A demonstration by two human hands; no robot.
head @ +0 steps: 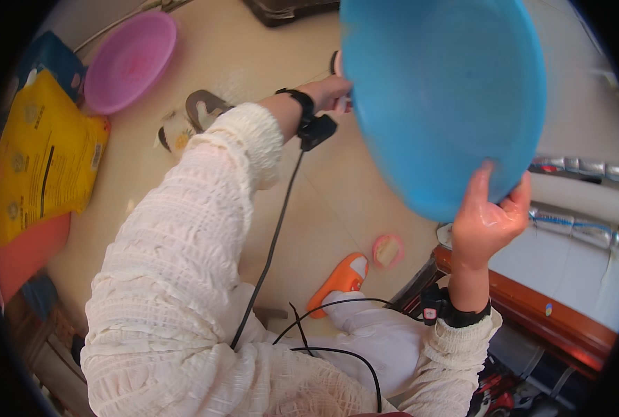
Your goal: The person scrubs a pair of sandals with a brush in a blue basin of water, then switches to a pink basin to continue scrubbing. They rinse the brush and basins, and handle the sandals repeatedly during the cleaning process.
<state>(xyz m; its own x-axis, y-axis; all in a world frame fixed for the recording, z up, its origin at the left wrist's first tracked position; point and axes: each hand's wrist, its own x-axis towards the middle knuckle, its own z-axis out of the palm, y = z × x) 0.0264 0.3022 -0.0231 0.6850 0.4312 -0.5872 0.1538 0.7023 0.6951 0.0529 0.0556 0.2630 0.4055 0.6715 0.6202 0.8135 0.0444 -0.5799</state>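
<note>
A large blue plastic basin [445,104] is tilted up in front of me, its inside facing me. My left hand [334,95] holds its rim on the left side; the basin hides some of the fingers. At the lower rim my right hand [492,216] grips the wall, one finger lying against the inside; the skin looks wet. Each wrist bears a black strap with a small device, and black cables [275,234] run from these across my body. What the basin holds, if anything, cannot be told.
A pink basin [131,62] lies on the tiled floor [320,208] at upper left, beside a yellow printed bag [49,156]. Slippers, a small pink round item [388,251] and my foot in an orange slipper [341,279] are below. A reddish wooden furniture edge [549,318] stands at right.
</note>
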